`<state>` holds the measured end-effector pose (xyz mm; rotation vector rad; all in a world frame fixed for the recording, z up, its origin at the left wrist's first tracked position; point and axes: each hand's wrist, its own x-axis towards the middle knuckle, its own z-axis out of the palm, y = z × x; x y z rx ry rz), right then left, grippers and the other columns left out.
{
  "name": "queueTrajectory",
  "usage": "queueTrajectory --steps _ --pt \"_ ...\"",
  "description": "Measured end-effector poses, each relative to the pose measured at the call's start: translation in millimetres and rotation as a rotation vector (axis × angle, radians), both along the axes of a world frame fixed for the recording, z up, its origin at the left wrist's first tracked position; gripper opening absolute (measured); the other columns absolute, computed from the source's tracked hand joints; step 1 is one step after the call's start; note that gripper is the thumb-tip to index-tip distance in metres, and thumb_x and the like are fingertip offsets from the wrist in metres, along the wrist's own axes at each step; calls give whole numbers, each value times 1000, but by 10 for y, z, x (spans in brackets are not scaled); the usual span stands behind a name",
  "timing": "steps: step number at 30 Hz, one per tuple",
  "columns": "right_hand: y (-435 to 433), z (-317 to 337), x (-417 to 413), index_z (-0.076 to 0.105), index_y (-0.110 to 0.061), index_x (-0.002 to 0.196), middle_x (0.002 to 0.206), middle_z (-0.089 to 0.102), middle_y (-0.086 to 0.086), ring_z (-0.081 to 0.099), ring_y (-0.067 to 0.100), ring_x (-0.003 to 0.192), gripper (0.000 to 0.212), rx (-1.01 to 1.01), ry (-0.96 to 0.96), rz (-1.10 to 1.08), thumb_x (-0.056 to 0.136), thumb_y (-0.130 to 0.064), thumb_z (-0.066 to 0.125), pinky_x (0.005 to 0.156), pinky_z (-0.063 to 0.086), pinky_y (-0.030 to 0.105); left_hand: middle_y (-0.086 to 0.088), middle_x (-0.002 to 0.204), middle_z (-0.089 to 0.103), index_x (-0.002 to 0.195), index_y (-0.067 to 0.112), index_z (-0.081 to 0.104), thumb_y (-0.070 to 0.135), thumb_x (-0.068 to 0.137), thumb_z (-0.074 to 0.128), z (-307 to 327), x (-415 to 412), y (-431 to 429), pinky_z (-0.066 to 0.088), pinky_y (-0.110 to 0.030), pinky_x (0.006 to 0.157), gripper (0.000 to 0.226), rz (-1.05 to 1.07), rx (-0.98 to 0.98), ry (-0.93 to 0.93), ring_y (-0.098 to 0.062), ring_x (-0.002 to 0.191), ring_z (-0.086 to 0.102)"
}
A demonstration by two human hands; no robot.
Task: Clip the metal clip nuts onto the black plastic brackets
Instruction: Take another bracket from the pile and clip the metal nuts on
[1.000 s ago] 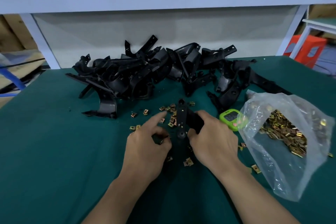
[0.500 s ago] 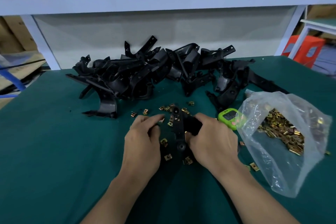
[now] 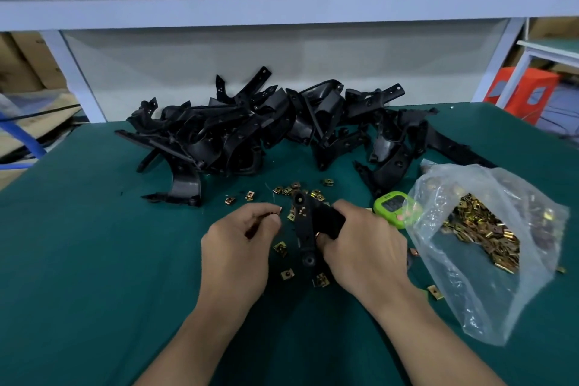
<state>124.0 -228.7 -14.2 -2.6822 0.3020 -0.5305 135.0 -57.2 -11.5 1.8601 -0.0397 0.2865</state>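
My right hand (image 3: 360, 247) grips a black plastic bracket (image 3: 305, 229), which stands tilted on the green mat with one end pointing away from me. My left hand (image 3: 238, 247) is just left of it, fingertips pinched together on a small metal clip nut (image 3: 272, 214) that is mostly hidden. Several loose brass-coloured clip nuts (image 3: 296, 189) lie on the mat beyond and between my hands. A large pile of black brackets (image 3: 250, 131) fills the back of the table.
A clear plastic bag (image 3: 479, 244) holding several clip nuts lies open at the right. A green digital timer (image 3: 393, 205) sits between the bag and my right hand. A white shelf frame (image 3: 282, 6) runs across the back. The mat's left side holds nothing.
My left hand lifted off the mat near the bracket's lower end and closed its fingertips on a clip nut, moving up and slightly left. The right hand kept hold of the bracket.
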Motion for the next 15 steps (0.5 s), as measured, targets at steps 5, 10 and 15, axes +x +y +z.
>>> queueTrajectory --steps 5,10,15 --pt "-6 11 -9 50 -32 81 60 48 -15 38 0 51 27 21 18 20 77 -44 74 47 21 22 2 67 75 75 37 78 29 94 71 32 20 19 52 -16 55 22 -32 -152 32 -14 61 73" --pt "11 45 -24 53 -32 85 63 52 -15 41 0 55 25 45 42 44 80 -42 75 48 25 23 -7 78 78 79 27 82 21 96 70 74 75 65 56 -20 57 21 -34 -395 139 -23 73 78" --pt "23 67 -47 53 -33 88 66 53 -15 44 6 57 24 55 51 65 81 -43 74 49 27 26 -11 81 78 89 10 77 17 101 63 15 103 43 57 -21 56 19 -15 -490 198 -27 76 78"
